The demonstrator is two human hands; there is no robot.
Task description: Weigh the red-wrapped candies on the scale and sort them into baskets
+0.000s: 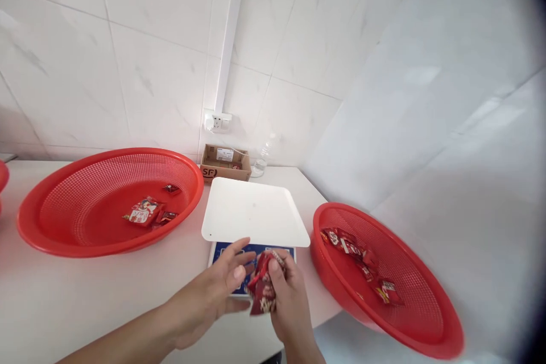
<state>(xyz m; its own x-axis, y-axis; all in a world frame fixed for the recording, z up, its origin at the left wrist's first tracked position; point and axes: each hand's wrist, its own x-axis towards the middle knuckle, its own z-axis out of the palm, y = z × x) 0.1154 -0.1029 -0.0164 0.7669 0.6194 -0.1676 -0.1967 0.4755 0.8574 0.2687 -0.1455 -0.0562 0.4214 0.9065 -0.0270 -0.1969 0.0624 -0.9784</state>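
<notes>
My right hand grips a small dark-red drawstring pouch with pale patterning, thumb pressed on its upper part. Just left of the pouch is my left hand, fingers spread and holding nothing. Both hands are above the front of a kitchen scale, whose white pan lies bare and whose blue panel is partly hidden by them. To the right, a red basket holds several red packets. A wider red basket on the left contains a few more red packets.
Behind the scale stand an open cardboard box and a clear plastic bottle. A wall socket with a plug sits above them. The right basket overhangs the edge of the white table. Another red rim shows at far left.
</notes>
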